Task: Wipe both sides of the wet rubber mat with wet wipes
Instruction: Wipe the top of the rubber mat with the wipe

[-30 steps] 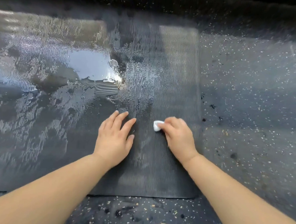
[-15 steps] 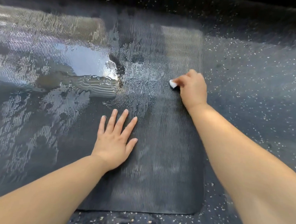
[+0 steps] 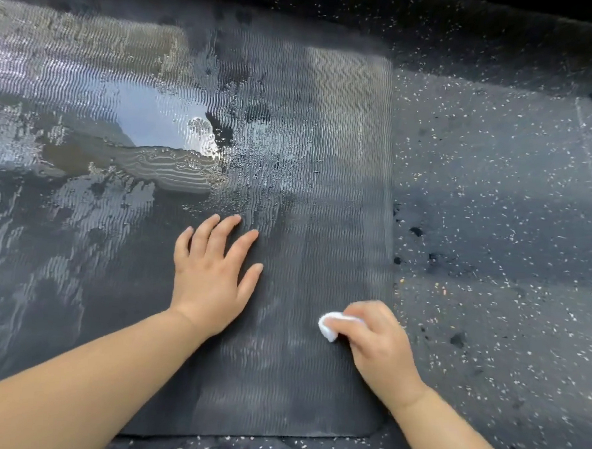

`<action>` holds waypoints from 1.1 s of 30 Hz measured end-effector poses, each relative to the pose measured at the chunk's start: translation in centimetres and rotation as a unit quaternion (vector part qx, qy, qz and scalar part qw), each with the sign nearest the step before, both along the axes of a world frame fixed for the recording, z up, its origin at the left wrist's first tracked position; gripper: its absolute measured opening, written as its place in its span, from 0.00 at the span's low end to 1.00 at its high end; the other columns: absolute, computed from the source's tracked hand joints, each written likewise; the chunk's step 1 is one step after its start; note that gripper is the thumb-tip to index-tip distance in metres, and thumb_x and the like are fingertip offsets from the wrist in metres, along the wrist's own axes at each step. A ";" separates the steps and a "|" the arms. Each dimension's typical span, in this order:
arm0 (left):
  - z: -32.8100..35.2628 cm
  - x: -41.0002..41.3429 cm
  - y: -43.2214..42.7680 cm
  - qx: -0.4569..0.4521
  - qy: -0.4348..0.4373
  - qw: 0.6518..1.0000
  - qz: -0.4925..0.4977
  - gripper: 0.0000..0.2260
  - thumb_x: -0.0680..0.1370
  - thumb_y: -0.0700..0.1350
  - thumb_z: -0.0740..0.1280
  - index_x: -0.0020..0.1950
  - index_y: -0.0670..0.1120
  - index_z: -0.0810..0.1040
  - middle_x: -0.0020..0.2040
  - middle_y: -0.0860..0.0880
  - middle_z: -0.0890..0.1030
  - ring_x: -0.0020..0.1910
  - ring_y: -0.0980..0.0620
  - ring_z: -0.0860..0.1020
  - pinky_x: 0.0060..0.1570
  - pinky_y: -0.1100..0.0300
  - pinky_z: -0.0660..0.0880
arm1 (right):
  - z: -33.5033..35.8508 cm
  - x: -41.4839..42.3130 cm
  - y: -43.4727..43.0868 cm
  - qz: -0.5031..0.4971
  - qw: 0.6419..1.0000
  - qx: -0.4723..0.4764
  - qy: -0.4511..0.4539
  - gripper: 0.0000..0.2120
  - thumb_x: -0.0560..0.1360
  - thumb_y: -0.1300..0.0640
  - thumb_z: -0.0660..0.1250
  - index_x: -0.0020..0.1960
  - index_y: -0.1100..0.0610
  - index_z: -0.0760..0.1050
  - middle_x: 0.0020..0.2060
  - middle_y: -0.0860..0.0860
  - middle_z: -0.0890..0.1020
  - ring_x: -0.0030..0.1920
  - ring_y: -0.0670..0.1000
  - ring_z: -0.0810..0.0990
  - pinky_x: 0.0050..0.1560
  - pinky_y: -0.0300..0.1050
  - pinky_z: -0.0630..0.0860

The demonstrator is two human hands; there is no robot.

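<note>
A black ribbed rubber mat [image 3: 325, 157] lies flat on the floor and fills the left and middle of the view. Water pools and shines on its left and far part. My left hand [image 3: 213, 275] rests flat on the mat with fingers spread, holding nothing. My right hand [image 3: 371, 338] presses a small white wet wipe [image 3: 330, 325] onto the mat near its right edge, close to the near right corner. The strip of mat under and beyond my right hand looks duller and less wet.
Dark speckled floor [image 3: 493, 234] borders the mat on the right and along the near edge. A puddle [image 3: 156, 121] reflecting the sky sits on the mat's left middle. Small dark spots dot the floor near the mat's right edge.
My right hand has pulled the wipe back toward me along the mat's right strip, from the far middle to near the front corner. My left hand has stayed flat in place.
</note>
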State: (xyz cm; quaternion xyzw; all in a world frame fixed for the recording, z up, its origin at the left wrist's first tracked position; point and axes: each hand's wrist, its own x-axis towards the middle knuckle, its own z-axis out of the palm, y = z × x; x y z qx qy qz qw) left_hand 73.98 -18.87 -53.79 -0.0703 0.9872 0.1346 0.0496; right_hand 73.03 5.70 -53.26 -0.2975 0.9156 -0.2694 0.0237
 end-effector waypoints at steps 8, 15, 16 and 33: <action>-0.8 -5.0 0.5 -0.049 -0.034 0.997 -0.053 0.23 0.79 0.57 0.56 0.73 0.50 0.67 0.74 0.44 0.64 0.74 0.40 0.58 0.71 0.44 0.47 | -0.6 -20.0 -6.1 -0.163 0.984 0.074 0.023 0.11 0.76 0.64 0.62 0.52 0.58 0.82 0.47 0.60 0.76 0.50 0.60 0.73 0.47 0.44 0.64; -1.3 -4.7 0.5 -0.082 -0.040 0.994 -0.063 0.27 0.77 0.58 0.48 0.72 0.50 0.67 0.73 0.44 0.67 0.72 0.40 0.62 0.70 0.43 0.52 | -0.5 -10.2 -5.4 -0.116 0.992 0.020 0.039 0.04 0.72 0.66 0.69 0.45 0.61 0.81 0.39 0.58 0.77 0.38 0.59 0.75 0.43 0.47 0.70; -1.3 -4.6 0.5 -0.082 -0.036 0.994 -0.063 0.27 0.77 0.58 0.49 0.72 0.50 0.68 0.72 0.44 0.67 0.72 0.40 0.63 0.70 0.43 0.52 | -0.5 -8.2 -4.6 -0.090 0.995 0.013 0.040 0.03 0.71 0.65 0.70 0.43 0.60 0.81 0.38 0.56 0.77 0.37 0.57 0.75 0.43 0.44 0.71; -0.3 -5.6 0.4 -0.036 0.014 0.999 -0.038 0.24 0.74 0.56 0.55 0.64 0.47 0.77 0.65 0.42 0.75 0.65 0.38 0.72 0.63 0.43 0.59 | -1.1 -21.3 -9.6 -0.169 0.984 0.045 0.035 0.10 0.77 0.63 0.63 0.52 0.59 0.82 0.47 0.58 0.78 0.49 0.59 0.73 0.47 0.44 0.66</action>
